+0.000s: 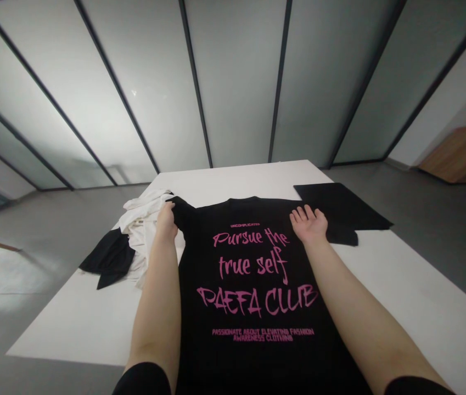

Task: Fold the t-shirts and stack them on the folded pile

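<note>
A black T-shirt [257, 258] with pink lettering lies spread face down or face up, I cannot tell which, with its collar pointing away from me. My left hand [167, 220] is closed on its left sleeve, which lifts a little at the fingertips. Palm up, my right hand [310, 224] rests by the shirt's right shoulder, fingers extended and slightly curled, with nothing visible in it. The shirt's lower part runs out of view toward me.
A white table [72, 323] carries the shirt. Crumpled white cloth [144, 225] and a dark garment [111, 255] lie at the left edge. Flat black fabric [340, 206] is at the right, reaching the table edge. Frosted glass panels [233, 82] stand behind.
</note>
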Tool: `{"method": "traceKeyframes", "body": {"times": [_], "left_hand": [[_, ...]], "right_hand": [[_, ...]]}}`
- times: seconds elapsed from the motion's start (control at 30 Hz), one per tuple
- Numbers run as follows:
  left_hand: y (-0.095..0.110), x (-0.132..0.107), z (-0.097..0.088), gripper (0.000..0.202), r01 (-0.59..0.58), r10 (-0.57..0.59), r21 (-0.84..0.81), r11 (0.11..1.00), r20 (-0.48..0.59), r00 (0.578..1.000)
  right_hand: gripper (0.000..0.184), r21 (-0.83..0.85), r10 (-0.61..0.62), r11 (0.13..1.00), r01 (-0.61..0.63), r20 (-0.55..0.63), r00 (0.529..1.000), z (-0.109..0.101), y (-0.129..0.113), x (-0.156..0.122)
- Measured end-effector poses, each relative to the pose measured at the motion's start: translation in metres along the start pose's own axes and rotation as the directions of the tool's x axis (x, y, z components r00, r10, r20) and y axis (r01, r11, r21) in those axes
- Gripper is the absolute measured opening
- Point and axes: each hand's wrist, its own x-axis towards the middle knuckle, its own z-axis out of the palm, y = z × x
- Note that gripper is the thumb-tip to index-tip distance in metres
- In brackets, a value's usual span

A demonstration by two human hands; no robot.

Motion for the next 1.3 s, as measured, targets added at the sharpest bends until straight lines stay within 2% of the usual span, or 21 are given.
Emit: {"method": "traceKeyframes", "body": {"times": [0.03,0.1,0.13,0.2,0.27,0.37,0.47,0.6,0.67,0.7,0.8,0.9,1.0,1.07,1.13,1.2,1.3], "left_hand": [[0.003,-0.005,0.004,0.032,0.039,-0.037,-0.017,0.999,0.090,0.995],[0.008,-0.013,0.010,0.039,0.106,-0.106,0.012,0.994,0.267,0.958],[0.010,-0.016,0.013,0.045,0.117,-0.127,0.049,0.992,0.312,0.942],[0.012,-0.020,0.016,0.052,0.119,-0.148,0.110,0.987,0.321,0.935],[0.011,-0.021,0.021,0.048,0.103,-0.142,0.152,0.983,0.271,0.952],[0.002,-0.024,0.030,0.038,-0.016,-0.053,0.306,0.952,0.213,0.976],[-0.014,-0.034,0.041,0.039,-0.181,0.036,0.575,0.798,0.254,0.966],[-0.039,-0.058,0.050,0.059,-0.304,-0.035,0.833,0.462,0.359,0.933],[-0.046,-0.067,0.051,0.066,-0.335,-0.083,0.877,0.346,0.384,0.920],[-0.048,-0.069,0.052,0.068,-0.344,-0.098,0.884,0.317,0.391,0.915],[-0.045,-0.071,0.052,0.068,-0.346,-0.084,0.884,0.315,0.389,0.917],[-0.037,-0.071,0.052,0.064,-0.331,0.073,0.878,0.345,0.326,0.942],[-0.034,-0.071,0.052,0.064,-0.311,0.219,0.884,0.350,0.246,0.944],[-0.037,-0.071,0.051,0.067,-0.307,0.164,0.889,0.339,0.265,0.950],[-0.041,-0.069,0.050,0.071,-0.312,0.012,0.894,0.321,0.326,0.945],[-0.045,-0.066,0.048,0.075,-0.322,-0.106,0.895,0.308,0.369,0.923],[-0.046,-0.058,0.044,0.071,-0.321,-0.123,0.884,0.341,0.380,0.917]], "right_hand": [[0.049,0.001,0.001,1.000,-0.001,0.000,1.000,0.000,0.000,0.000],[0.047,0.011,0.004,1.000,-0.004,0.000,1.000,0.000,0.001,0.000],[0.047,0.013,0.002,1.000,-0.002,-0.001,1.000,0.001,0.001,0.000],[0.047,-0.002,-0.007,1.000,0.007,0.005,1.000,0.001,0.002,0.000],[0.046,-0.026,-0.021,0.999,0.021,0.012,1.000,0.001,0.003,0.001],[0.043,-0.033,-0.023,0.999,0.024,0.013,1.000,0.001,0.004,0.002],[0.040,-0.017,-0.012,1.000,0.012,0.008,1.000,0.003,0.004,0.000],[0.036,-0.002,-0.008,1.000,0.008,-0.003,1.000,0.007,0.004,-0.004],[0.034,-0.009,-0.012,1.000,0.012,-0.006,1.000,0.008,0.005,-0.004],[0.034,-0.012,-0.013,1.000,0.013,-0.005,1.000,0.008,0.005,-0.004],[0.032,-0.020,-0.020,1.000,0.021,0.005,1.000,0.006,0.006,-0.002],[0.031,-0.034,-0.031,0.999,0.032,0.017,0.999,0.006,0.007,-0.001],[0.029,-0.031,-0.030,0.999,0.030,0.008,1.000,0.006,0.007,-0.001],[0.029,-0.024,-0.024,0.999,0.024,-0.002,1.000,0.008,0.007,-0.002],[0.029,-0.030,-0.024,0.999,0.024,-0.005,1.000,0.009,0.007,-0.004],[0.028,-0.045,-0.027,0.999,0.027,-0.002,1.000,0.011,0.007,-0.005],[0.028,-0.048,-0.027,0.998,0.027,-0.005,1.000,0.012,0.007,-0.007]]}}
